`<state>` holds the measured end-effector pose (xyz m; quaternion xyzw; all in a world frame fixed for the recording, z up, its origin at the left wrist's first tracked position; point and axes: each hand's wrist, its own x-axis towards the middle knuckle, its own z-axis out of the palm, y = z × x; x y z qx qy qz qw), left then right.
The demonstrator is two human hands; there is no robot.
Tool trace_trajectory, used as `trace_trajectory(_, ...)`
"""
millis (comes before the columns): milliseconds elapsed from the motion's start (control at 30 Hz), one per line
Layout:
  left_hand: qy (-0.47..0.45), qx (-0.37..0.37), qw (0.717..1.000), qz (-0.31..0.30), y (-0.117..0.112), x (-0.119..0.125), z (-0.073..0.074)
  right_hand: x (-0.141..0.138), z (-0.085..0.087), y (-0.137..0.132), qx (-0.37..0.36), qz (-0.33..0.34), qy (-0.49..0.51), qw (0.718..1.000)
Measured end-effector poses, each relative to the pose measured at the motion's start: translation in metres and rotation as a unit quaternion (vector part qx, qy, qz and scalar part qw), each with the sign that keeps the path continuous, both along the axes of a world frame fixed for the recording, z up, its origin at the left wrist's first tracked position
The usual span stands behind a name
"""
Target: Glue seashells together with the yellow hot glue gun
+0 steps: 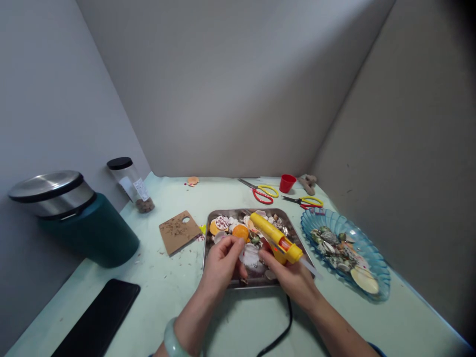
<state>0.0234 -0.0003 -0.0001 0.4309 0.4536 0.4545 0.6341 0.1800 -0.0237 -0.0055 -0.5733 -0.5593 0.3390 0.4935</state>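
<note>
My right hand (293,280) is wrapped round a yellow hot glue gun (273,233), whose nozzle points away to the upper left. A clear glue stick (310,267) juts from its rear. My left hand (225,255) is closed in a pinch over the metal tray (205,258), left of the glue gun. Right at those fingertips shows an orange shell (241,231); I cannot tell whether it is pinched or lies behind them. A white shell (250,255) and several other shells fill the tray, partly hidden by my hands.
Right of the tray stands a blue glass dish (385,277) of shells. Behind lie two pairs of scissors (262,191) (305,201) and a red cup (287,183). A brown board (180,235), teal container (92,230), jar (132,186) and dark phone (98,317) are leftward. A black cord (288,325) runs frontward.
</note>
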Motion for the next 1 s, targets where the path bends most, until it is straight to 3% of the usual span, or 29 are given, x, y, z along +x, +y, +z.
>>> trace_trajectory(533, 0.007, 0.007, 1.000, -0.013, 0.000, -0.001, 0.002, 0.003, -0.014, 0.001, 0.014, 0.001, -0.004, 1.000)
trace_trajectory(1000, -0.020, 0.006, 0.998, -0.051, 0.001, -0.002, -0.003, 0.001, -0.011, 0.001, 0.022, -0.038, 0.004, 0.999)
